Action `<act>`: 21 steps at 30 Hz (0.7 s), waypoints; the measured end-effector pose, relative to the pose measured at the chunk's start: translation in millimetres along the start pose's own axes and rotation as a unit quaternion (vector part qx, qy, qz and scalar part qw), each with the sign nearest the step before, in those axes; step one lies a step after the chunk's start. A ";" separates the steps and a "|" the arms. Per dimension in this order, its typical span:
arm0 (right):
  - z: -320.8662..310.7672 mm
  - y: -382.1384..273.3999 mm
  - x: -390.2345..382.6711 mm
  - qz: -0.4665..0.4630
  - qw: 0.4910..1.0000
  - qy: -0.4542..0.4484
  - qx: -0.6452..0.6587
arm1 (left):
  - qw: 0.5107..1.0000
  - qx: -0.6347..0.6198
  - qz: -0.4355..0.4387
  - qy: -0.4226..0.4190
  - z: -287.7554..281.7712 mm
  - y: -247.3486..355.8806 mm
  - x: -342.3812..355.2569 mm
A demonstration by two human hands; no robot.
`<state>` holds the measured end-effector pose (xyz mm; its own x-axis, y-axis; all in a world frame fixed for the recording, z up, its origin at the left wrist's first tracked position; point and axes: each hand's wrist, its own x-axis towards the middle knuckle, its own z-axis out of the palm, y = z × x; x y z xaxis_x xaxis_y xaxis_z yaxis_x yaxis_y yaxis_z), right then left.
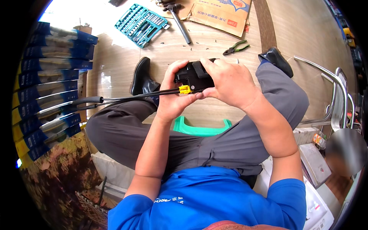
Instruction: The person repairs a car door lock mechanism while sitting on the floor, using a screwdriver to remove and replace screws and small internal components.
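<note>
A black housing (193, 73) with a yellow fitting (185, 89) is gripped between both my hands in the middle of the view, above my lap. Thin black cables (134, 95) run from the fitting leftward, one with a thicker black sleeve. My left hand (173, 90) holds the housing from the left, its thumb below the housing near the fitting. My right hand (228, 82) grips the right side, fingers over the top and thumb underneath. Part of the housing is hidden by my fingers.
An open teal socket set (142, 25), hammer (180, 27), green-handled pliers (235, 47) and cardboard (214, 15) lie on the floor ahead. Stacked blue boxes (57, 51) stand left, metal tubing (331, 74) right. A green plastic piece (201, 130) lies between my legs. A blurred patch fills part of the right edge.
</note>
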<state>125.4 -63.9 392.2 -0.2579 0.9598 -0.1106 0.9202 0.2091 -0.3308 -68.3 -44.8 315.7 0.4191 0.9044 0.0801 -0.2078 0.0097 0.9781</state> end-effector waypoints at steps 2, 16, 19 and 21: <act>-2.2 0.5 6.3 0.019 0.999 -0.046 -0.019 | 0.998 0.050 0.037 0.007 -2.1 -9.0 2.5; 23.6 26.5 19.9 -0.092 0.988 -0.037 0.122 | 0.999 0.027 0.034 -0.022 1.1 -12.6 -0.5; 39.5 24.5 22.4 -0.067 0.989 -0.035 0.124 | 0.997 0.070 0.021 -0.027 -8.7 -19.4 -1.8; 56.8 31.3 26.5 -0.079 0.986 -0.007 0.144 | 0.994 0.102 0.021 -0.031 -10.8 -22.6 0.8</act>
<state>130.7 -42.5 325.7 -0.3964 0.9168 -0.0485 0.7474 0.2915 -0.5970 -72.8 -39.7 291.6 0.4696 0.8738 0.1263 -0.0454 -0.1190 0.9919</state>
